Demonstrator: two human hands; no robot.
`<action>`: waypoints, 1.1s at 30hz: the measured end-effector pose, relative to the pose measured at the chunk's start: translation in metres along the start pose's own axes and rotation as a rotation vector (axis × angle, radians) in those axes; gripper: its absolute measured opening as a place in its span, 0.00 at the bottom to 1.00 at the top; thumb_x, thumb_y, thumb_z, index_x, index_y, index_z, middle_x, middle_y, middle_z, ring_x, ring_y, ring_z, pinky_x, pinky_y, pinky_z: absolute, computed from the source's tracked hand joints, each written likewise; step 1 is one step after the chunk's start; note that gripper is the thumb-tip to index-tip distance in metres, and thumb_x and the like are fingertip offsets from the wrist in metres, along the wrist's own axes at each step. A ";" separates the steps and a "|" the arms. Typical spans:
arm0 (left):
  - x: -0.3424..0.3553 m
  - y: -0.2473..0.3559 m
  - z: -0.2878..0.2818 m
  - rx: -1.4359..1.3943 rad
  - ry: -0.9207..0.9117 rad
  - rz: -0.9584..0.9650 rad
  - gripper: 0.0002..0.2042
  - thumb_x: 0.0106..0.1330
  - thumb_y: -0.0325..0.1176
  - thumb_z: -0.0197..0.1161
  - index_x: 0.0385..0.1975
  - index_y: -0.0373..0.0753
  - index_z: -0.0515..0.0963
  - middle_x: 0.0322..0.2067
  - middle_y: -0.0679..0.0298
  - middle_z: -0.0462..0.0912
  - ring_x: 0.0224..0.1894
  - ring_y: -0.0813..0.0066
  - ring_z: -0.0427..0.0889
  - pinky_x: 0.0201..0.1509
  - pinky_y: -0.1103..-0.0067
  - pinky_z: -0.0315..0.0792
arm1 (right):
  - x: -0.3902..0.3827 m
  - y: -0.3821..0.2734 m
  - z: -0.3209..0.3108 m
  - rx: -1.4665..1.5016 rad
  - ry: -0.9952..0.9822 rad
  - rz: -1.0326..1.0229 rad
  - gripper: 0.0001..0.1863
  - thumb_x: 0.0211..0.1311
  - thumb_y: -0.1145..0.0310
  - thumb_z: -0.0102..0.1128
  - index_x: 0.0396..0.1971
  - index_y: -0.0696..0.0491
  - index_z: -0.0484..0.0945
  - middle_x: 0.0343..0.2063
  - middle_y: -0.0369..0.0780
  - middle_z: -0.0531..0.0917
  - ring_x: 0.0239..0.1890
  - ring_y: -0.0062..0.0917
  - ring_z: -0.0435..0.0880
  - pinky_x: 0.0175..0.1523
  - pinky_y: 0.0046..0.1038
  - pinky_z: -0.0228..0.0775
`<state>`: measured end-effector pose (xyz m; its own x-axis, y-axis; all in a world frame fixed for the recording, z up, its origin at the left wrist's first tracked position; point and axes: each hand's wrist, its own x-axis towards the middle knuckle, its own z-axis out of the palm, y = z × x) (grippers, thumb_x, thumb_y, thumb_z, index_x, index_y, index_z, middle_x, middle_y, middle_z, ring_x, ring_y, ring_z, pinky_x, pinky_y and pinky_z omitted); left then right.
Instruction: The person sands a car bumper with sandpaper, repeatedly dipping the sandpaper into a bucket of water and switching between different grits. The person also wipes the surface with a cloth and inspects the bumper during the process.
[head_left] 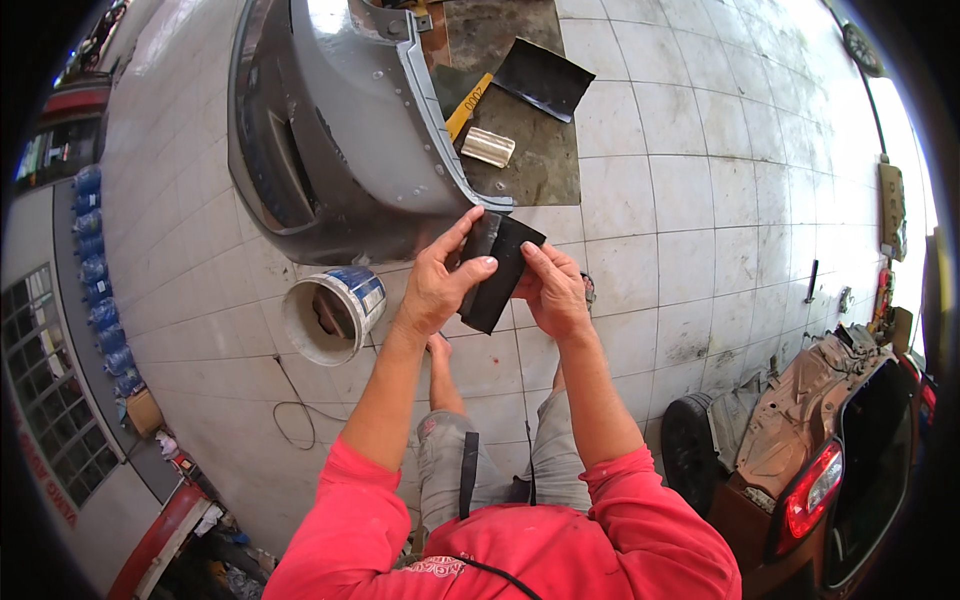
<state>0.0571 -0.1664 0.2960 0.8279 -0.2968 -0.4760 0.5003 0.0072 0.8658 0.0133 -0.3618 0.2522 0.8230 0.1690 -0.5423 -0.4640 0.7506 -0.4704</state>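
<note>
Both my hands hold a folded sheet of black sandpaper [496,270] in front of me. My left hand [443,275] pinches its left part, thumb lying on top. At its upper right edge, the thumb of my right hand [556,290] presses on the sheet, with the other fingers partly hidden behind. Just beyond my hands stands a grey car bumper [370,130] with scuffed, dull patches. A second black sandpaper sheet [545,80] lies on a dark mat [545,180], near a yellow strip [468,106] and a light ribbed block [488,147].
A white bucket [300,325] with something dark inside stands left of my hands. A thin cable [290,405] curls on the tiled floor [670,270]. Cut car body parts with a red tail light [810,490] lie at lower right. Blue-tinted bottles [92,270] line the left wall.
</note>
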 end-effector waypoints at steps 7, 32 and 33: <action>0.027 -0.013 0.031 -0.869 -0.102 -0.195 0.29 0.69 0.18 0.56 0.73 0.30 0.73 0.67 0.52 0.81 0.68 0.62 0.81 0.74 0.67 0.76 | -0.059 -0.048 -0.087 0.017 0.218 -0.096 0.12 0.83 0.66 0.59 0.52 0.58 0.84 0.43 0.41 0.93 0.40 0.26 0.93 0.45 0.32 0.89; -0.008 -0.039 0.078 0.362 0.109 0.397 0.09 0.71 0.28 0.72 0.47 0.32 0.87 0.50 0.55 0.90 0.50 0.65 0.90 0.55 0.75 0.82 | -0.037 -0.006 -0.039 -0.405 0.202 -0.190 0.16 0.80 0.63 0.67 0.53 0.60 0.88 0.58 0.37 0.82 0.60 0.18 0.77 0.62 0.25 0.71; -0.008 -0.040 0.076 0.358 0.130 0.401 0.08 0.71 0.27 0.72 0.45 0.31 0.87 0.47 0.57 0.90 0.47 0.69 0.90 0.52 0.77 0.82 | -0.035 -0.002 -0.034 -0.402 0.233 -0.244 0.16 0.80 0.63 0.68 0.51 0.62 0.88 0.53 0.38 0.86 0.54 0.20 0.82 0.58 0.24 0.75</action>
<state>0.0116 -0.2369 0.2768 0.9718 -0.2168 -0.0931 0.0403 -0.2364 0.9708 -0.0252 -0.3912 0.2483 0.8495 -0.1613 -0.5023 -0.3945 0.4380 -0.8078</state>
